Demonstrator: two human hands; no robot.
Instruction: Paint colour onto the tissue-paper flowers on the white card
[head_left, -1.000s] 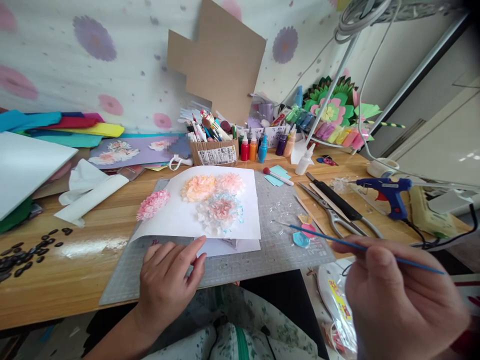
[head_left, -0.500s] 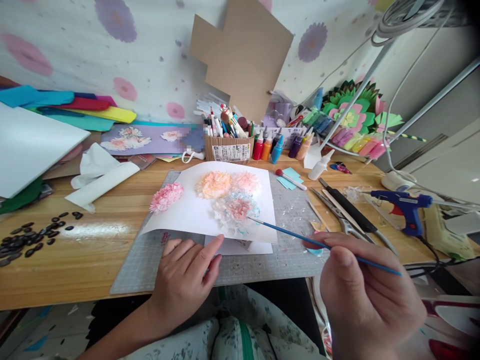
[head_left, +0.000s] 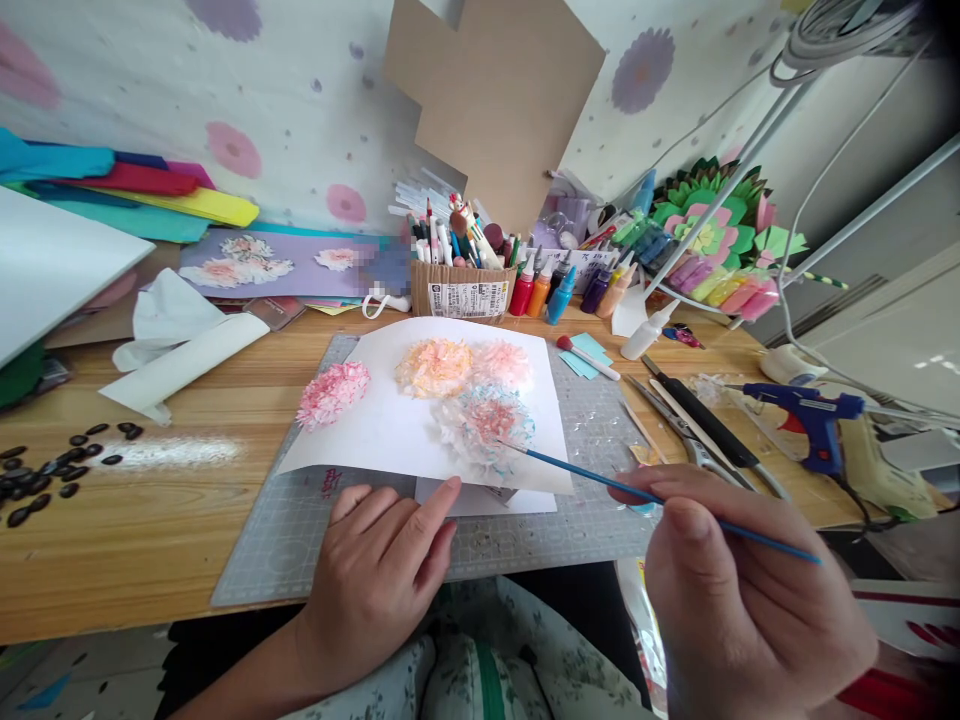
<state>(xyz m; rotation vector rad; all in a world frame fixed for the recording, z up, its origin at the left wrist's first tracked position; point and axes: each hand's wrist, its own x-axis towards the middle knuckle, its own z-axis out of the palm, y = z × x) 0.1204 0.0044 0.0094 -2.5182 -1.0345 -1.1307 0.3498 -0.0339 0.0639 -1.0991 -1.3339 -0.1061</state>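
A white sheet (head_left: 390,430) lies on a grey cutting mat (head_left: 315,520) and carries tissue-paper flowers: an orange one (head_left: 433,366), a pale pink one (head_left: 504,362), and a white one with red and blue tints (head_left: 486,418). A loose pink flower (head_left: 333,392) rests at the sheet's left edge. My left hand (head_left: 382,575) lies flat on the mat, fingers apart, with the forefinger on the sheet's near edge. My right hand (head_left: 742,610) pinches a thin blue paintbrush (head_left: 592,472); its tip touches the lower right of the tinted flower.
A cardboard box of pens (head_left: 459,290) and small paint bottles (head_left: 541,290) stand behind the sheet. Scissors (head_left: 679,425), a black-handled tool (head_left: 705,420) and a blue glue gun (head_left: 806,420) lie to the right. Dark seeds (head_left: 52,470) and white tissue (head_left: 172,350) lie on the left.
My right hand swung the paintbrush left from the mat's right side until its tip met the tinted flower. My left hand stayed at the sheet's near edge. The view shifted slightly.
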